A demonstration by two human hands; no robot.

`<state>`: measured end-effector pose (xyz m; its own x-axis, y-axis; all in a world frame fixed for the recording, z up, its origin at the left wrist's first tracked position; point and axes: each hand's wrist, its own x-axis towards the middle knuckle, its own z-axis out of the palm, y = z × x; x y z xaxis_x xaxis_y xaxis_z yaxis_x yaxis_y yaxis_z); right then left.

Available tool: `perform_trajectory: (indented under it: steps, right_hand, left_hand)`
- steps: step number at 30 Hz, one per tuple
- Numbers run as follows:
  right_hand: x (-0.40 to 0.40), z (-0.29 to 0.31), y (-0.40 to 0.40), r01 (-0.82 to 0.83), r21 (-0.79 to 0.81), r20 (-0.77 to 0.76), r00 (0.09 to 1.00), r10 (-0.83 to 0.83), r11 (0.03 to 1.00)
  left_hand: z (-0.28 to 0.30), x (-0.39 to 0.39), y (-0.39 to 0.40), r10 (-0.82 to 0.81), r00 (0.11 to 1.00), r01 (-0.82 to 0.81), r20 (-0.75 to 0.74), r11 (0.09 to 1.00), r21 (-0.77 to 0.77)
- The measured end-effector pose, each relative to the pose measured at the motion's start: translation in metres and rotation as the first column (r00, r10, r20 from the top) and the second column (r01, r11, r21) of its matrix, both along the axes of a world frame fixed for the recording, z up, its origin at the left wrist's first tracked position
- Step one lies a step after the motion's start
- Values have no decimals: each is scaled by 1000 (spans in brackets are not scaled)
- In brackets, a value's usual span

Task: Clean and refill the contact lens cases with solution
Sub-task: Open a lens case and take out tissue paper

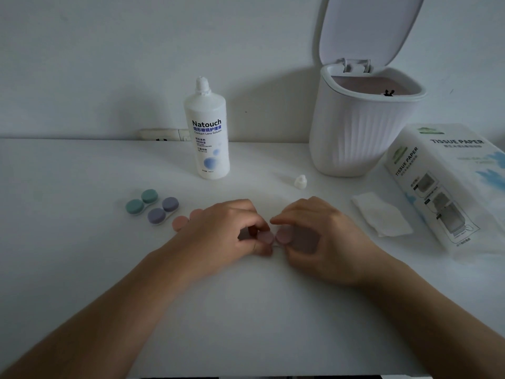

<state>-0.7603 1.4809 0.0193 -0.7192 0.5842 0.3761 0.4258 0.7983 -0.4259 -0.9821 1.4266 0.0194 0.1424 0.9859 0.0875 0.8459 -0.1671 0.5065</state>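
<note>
Head view, bin (355,138), tissue pack (451,187), bottle (209,138)

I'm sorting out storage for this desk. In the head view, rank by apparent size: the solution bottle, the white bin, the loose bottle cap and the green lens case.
1. white bin
2. solution bottle
3. green lens case
4. bottle cap

All sit at similar depth, so the order looks reliable.

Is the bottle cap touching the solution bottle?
Apart. The head view shows bare table between the cap and the solution bottle.
</note>
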Motion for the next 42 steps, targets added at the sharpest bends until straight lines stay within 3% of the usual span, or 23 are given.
perform_trajectory:
  steps: [4,16,19,22,24,27,34,38,40,42]
  right_hand:
    - [-2,-2,0,78,49,25,997,-79,996]
    - [0,-1,3,7,-30,-72,997,-9,1000]
    - [6,1,8,87,-120,-168,980,-107,989]
    - [12,0,15,278,-205,-229,918,-323,938]
    - [15,-3,20,427,-244,-192,859,-475,871]
    - [16,-6,23,523,-196,-130,825,-550,830]
    - [14,-8,27,567,-48,-17,822,-569,822]
    - [13,-5,20,455,71,-142,885,-443,888]
    - [12,-2,12,296,-31,-166,940,-297,955]
    - [11,-2,6,165,-162,-75,981,-178,973]
  left_hand:
    - [-1,0,0,-4,1000,5,-11,1000,19]
    - [0,0,0,17,999,-17,-30,1000,2]
    - [1,0,-2,32,998,-33,-60,999,1]
    - [1,0,-2,26,999,-26,-23,1000,1]
    - [1,1,-2,19,1000,-19,13,1000,-3]
    - [2,1,-3,16,999,-16,37,1000,-23]
    - [3,1,-4,22,1000,-22,17,1000,-12]
    - [4,2,-4,33,999,-33,-2,999,-18]
    - [4,2,-4,39,999,-39,-24,999,-18]
    - [4,2,-4,27,999,-27,-18,1000,-8]
